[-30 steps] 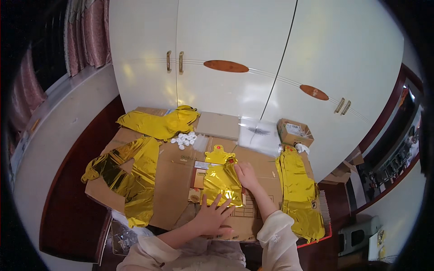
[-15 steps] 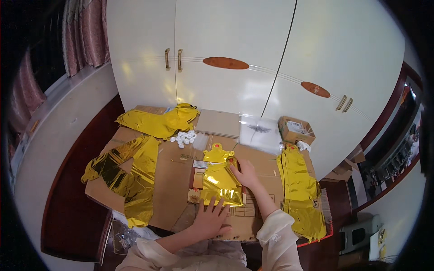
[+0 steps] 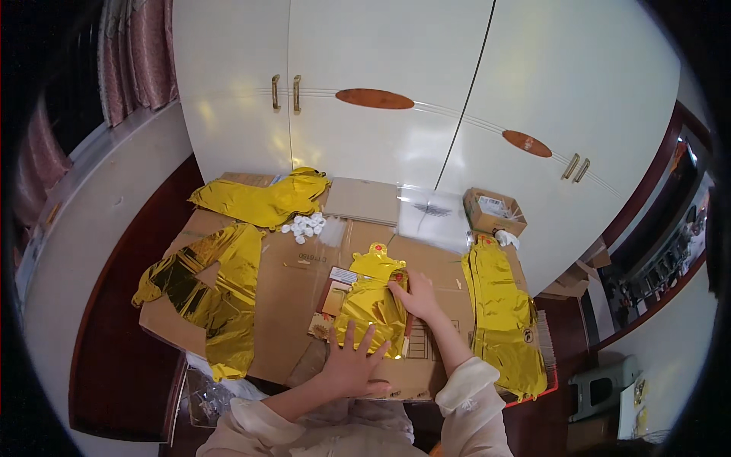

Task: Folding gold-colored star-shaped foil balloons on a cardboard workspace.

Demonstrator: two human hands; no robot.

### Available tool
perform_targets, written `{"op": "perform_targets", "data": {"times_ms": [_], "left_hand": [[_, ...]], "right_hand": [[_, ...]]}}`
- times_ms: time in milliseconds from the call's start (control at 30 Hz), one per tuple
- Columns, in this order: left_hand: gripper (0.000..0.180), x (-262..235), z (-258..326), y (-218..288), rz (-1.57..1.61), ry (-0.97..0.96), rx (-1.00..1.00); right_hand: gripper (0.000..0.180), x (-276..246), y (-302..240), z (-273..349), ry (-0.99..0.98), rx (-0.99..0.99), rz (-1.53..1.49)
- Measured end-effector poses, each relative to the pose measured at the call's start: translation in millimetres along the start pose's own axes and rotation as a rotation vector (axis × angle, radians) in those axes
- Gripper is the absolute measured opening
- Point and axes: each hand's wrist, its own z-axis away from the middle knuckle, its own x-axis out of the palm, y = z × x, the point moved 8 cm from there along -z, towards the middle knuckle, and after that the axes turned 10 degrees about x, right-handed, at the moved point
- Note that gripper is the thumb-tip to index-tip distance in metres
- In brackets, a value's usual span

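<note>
From the head camera I look straight down at a cardboard sheet [image 3: 297,282] spread flat as the worktop, in front of white cupboard doors [image 3: 396,99].

My left hand [image 3: 352,367] lies flat, fingers spread, pressing the near edge of a gold foil balloon [image 3: 373,301] at the middle of the cardboard. It grasps nothing; the palm rests on the cardboard and the fingertips touch the foil. My right hand [image 3: 417,295] sits on the balloon's right side, fingers curled at its edge; I cannot tell whether they pinch the foil or only press on it. The balloon is deflated and flat, its narrow top pointing away from me, and it covers part of some small cards [image 3: 335,293] just to its left.

Well to the left, a big crumpled foil sheet [image 3: 213,293] hangs over the cardboard's edge. Another foil piece [image 3: 263,199] lies at the far left corner, with a cluster of small white bits [image 3: 304,225] just beside it. On the right, a long stack of foil [image 3: 502,316] runs along the cardboard. Beyond it stands a small open box [image 3: 493,212], and next to that a clear plastic bag [image 3: 434,217].
</note>
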Motion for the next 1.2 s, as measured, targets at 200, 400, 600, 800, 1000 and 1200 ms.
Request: {"op": "perform_targets", "data": {"times_ms": [200, 400, 600, 800, 1000, 1200], "left_hand": [[0.100, 0, 0, 7, -0.027, 0.061, 0.032], [0.089, 7, -8, 8, 0.022, 0.241, -0.039], [0.077, 3, -20, 0, 0.018, 0.296, -0.131], [0.067, -1, -37, -9, -0.042, 0.367, -0.180], [0.066, -2, -37, -11, -0.068, 0.418, -0.204], [0.067, -2, -37, -11, -0.066, 0.428, -0.205]], "right_hand": [[0.060, -5, -1, 21, -0.045, 0.023, 0.001], [0.062, -10, -3, 38, -0.114, 0.052, -0.012], [0.062, -21, -4, 53, -0.170, 0.145, -0.053], [0.053, -21, 14, 52, -0.038, 0.043, -0.149], [0.046, -11, 37, 65, -0.228, 0.189, -0.409], [0.044, -13, 36, 65, -0.207, 0.196, -0.078]]}}
